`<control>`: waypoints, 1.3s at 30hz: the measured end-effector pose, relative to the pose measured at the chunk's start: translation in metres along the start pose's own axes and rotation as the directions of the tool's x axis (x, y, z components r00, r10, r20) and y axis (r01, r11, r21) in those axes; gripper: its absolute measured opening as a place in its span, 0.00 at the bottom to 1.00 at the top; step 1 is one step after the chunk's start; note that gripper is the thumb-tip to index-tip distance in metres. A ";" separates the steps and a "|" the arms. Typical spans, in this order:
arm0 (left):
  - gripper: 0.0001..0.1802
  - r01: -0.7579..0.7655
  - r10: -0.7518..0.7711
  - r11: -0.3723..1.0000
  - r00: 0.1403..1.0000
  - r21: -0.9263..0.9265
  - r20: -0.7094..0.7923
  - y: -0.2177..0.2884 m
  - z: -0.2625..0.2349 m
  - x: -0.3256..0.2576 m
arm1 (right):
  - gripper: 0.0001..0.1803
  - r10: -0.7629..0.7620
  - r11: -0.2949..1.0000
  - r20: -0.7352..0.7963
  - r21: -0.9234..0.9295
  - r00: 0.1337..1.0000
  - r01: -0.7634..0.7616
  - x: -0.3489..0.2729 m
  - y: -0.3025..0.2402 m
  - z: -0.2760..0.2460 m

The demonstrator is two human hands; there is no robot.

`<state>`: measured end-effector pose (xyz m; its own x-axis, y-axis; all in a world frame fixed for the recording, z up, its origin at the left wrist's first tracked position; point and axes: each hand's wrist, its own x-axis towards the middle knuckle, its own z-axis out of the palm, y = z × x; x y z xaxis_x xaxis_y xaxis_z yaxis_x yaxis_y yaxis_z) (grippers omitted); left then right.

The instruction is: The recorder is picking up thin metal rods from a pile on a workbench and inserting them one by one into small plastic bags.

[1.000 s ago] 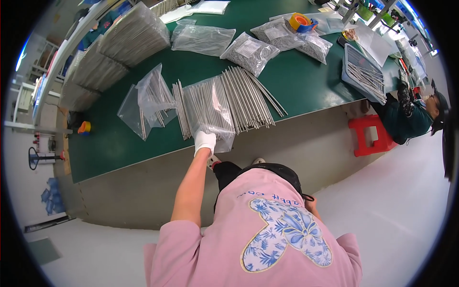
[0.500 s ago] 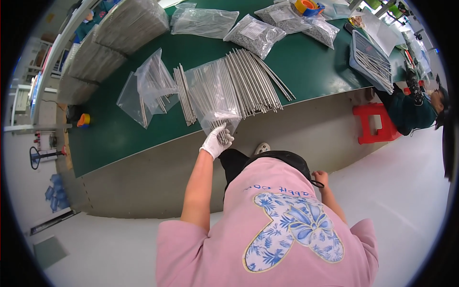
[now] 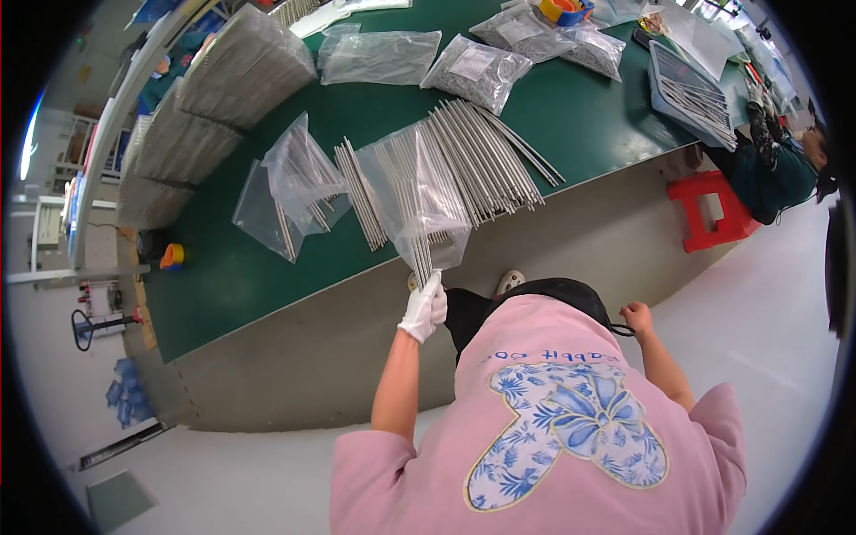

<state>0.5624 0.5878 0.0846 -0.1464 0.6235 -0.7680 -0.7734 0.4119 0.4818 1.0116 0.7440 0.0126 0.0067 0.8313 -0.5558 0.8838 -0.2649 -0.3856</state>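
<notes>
Metal rods (image 3: 419,254) in a clear bag (image 3: 419,192) gripped by the closed gloved left hand (image 3: 424,308), right hand (image 3: 637,316) bare, loosely curled, empty, loose rods (image 3: 490,156) and bags (image 3: 290,183) spread across the green table (image 3: 223,276).

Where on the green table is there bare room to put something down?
Bare: the green table near edge, between the orange cup and the clear bags; also right of the metal rods, before the grey tray. The far side is crowded.
</notes>
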 end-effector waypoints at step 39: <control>0.28 0.480 -0.531 0.820 0.842 0.312 0.101 0.251 -0.084 -0.119 | 0.12 -0.913 0.278 0.307 -0.014 0.269 0.961 -0.159 -0.525 0.203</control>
<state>0.3345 0.5612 0.2616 0.3497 0.3735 -0.8592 -0.5124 0.8440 0.1584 0.4517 0.6517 0.1541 -0.9487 0.3152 -0.0232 0.2585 0.7317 -0.6306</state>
